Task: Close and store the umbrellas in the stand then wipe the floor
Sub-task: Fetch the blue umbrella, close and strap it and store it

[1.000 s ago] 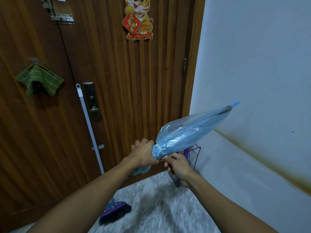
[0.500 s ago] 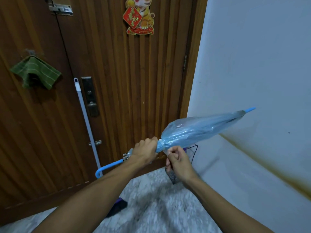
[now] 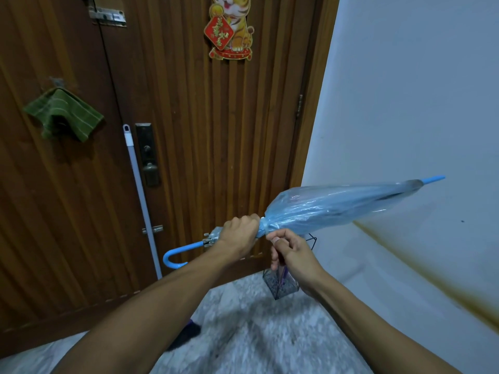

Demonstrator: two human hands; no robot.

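Gripping the folded blue umbrella just behind its bunched canopy, the left hand has its fingers curled tight round the shaft, while the right hand, just right of it and under the canopy's gathered end, pinches something small at the tie between thumb and forefinger; what exactly it pinches is too small to make out.

Far left of the umbrella, a green cloth hangs on the wooden door. Nearer, a pale mop handle leans against the door beside the lock plate; its lower end is hidden behind the left forearm. The umbrella's hooked handle sticks out left of the left hand, and the shaft between is partly covered by that hand. Above the umbrella a tiger decoration is cut off by the top edge. Below the canopy, the wire umbrella stand sits on the speckled floor, mostly hidden by the right hand and wrist. The canopy runs right, nearly level, its blue tip in front of the white wall. A dark object on the floor under the left forearm is blurred.
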